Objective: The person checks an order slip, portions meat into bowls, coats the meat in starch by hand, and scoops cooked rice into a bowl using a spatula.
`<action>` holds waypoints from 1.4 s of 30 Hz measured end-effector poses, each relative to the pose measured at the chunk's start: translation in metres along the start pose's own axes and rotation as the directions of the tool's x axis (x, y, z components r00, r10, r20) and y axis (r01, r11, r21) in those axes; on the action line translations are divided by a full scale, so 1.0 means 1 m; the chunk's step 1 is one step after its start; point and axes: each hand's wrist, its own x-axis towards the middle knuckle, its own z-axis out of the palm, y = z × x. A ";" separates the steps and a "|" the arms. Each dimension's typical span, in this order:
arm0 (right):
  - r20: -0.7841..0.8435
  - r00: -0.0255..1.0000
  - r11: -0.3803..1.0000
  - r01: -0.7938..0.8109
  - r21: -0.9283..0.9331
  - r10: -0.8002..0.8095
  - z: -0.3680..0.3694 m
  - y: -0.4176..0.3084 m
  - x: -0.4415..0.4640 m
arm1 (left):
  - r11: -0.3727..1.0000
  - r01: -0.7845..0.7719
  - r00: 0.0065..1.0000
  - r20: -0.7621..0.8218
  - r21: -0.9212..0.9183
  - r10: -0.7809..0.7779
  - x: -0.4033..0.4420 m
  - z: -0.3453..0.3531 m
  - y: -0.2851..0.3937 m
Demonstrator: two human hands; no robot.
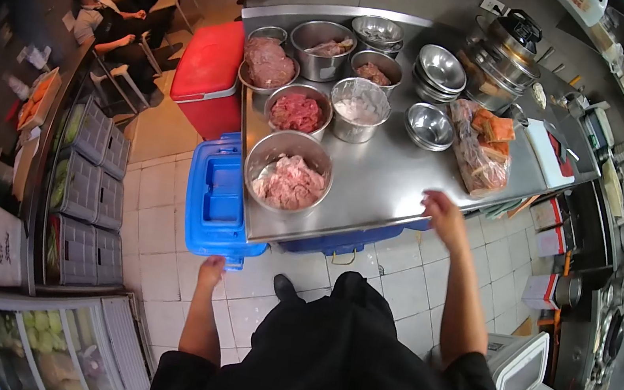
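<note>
My right hand (443,216) is over the front edge of the steel table (376,196), its fingers loosely bent and slightly apart with nothing in them. My left hand (211,269) hangs low beside the corner of a blue plastic lid (199,231); its fingers are too small and foreshortened to make out, and I cannot tell whether it touches the lid. A large steel bowl of pale pink raw meat (289,184) sits at the table's near left corner. Behind it are a bowl of redder meat (297,111) and a pot with white contents (357,110).
Plastic-wrapped orange-brown food (482,147) lies right of the stacked steel bowls (441,73). A red cooler (209,77) stands left of the table. Grey crates (84,171) and a glass-topped fridge (52,342) line the left side. A seated person (104,26) is at the far left.
</note>
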 end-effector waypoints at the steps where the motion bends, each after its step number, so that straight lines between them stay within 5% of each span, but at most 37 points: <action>1: -0.034 0.999 0.999 0.028 -0.029 -0.029 -0.018 -0.011 0.030 | 0.996 -0.056 0.998 -0.035 -0.069 0.054 0.004 -0.003 0.036; 4: -0.209 0.946 0.937 0.178 -0.299 -0.247 -0.069 -0.026 0.135 | 0.981 -0.096 0.989 -0.126 -0.167 0.075 -0.001 -0.003 0.096; 6: -0.278 0.850 0.850 0.308 -0.428 -0.448 -0.102 -0.017 0.220 | 0.998 -0.028 0.988 -0.156 -0.064 0.018 -0.011 0.005 0.083; 8: -0.272 0.923 0.870 0.115 -0.480 -0.272 -0.126 -0.061 0.269 | 0.994 0.076 0.983 -0.164 -0.080 -0.088 -0.036 0.022 0.039; 10: -0.333 0.857 0.737 0.078 -0.671 -0.393 -0.149 -0.016 0.369 | 0.961 0.246 0.956 -0.133 -0.129 -0.262 -0.088 0.046 0.013; 14: -0.317 0.941 0.620 -0.179 -0.764 -0.120 -0.158 0.024 0.462 | 0.787 0.602 0.779 -0.115 -0.139 -0.616 -0.199 0.112 -0.029; 19: -0.072 0.995 0.574 -0.019 -0.818 -0.071 -0.164 0.039 0.495 | 0.749 0.659 0.747 -0.049 -0.075 -0.663 -0.291 0.176 -0.038; 21: -0.145 0.975 0.705 -0.222 -0.674 0.168 -0.168 0.026 0.494 | 0.659 0.736 0.662 -0.037 -0.159 -0.749 -0.301 0.196 -0.052; 23: -0.219 0.974 0.767 -0.188 -0.613 0.063 -0.165 0.019 0.484 | 0.543 0.792 0.557 -0.036 -0.280 -0.830 -0.288 0.205 -0.074; 26: -0.283 0.952 0.800 -0.079 -0.595 -0.116 -0.179 0.021 0.482 | 0.603 0.695 0.652 -0.009 -0.391 -0.758 -0.244 0.184 -0.086; 28: -0.331 0.932 0.803 -0.079 -0.590 -0.151 -0.181 -0.008 0.462 | 0.890 0.391 0.901 -0.097 -0.235 -0.422 -0.225 0.148 -0.058; 30: -0.301 0.953 0.900 -0.108 -0.423 -0.027 -0.185 -0.045 0.439 | 0.753 0.431 0.785 -0.205 -0.497 -0.585 -0.197 0.124 -0.037; 32: -0.369 0.916 0.839 -0.074 -0.539 -0.156 -0.182 -0.067 0.421 | 0.835 0.338 0.780 -0.369 -0.434 -0.507 -0.182 0.096 -0.006; 34: -0.373 0.740 0.607 0.059 -0.793 -0.560 -0.179 -0.063 0.425 | 0.871 0.209 0.792 -0.446 -0.445 -0.418 -0.169 0.067 0.011; 38: -0.004 0.644 0.259 0.303 -0.917 -0.765 -0.159 -0.051 0.412 | 0.957 -0.022 0.750 -0.638 -0.290 -0.176 -0.145 0.026 0.065; 42: -0.279 0.570 0.479 0.235 -0.846 -0.773 -0.153 -0.071 0.386 | 0.973 -0.190 0.657 -0.754 -0.128 0.029 -0.134 -0.003 0.177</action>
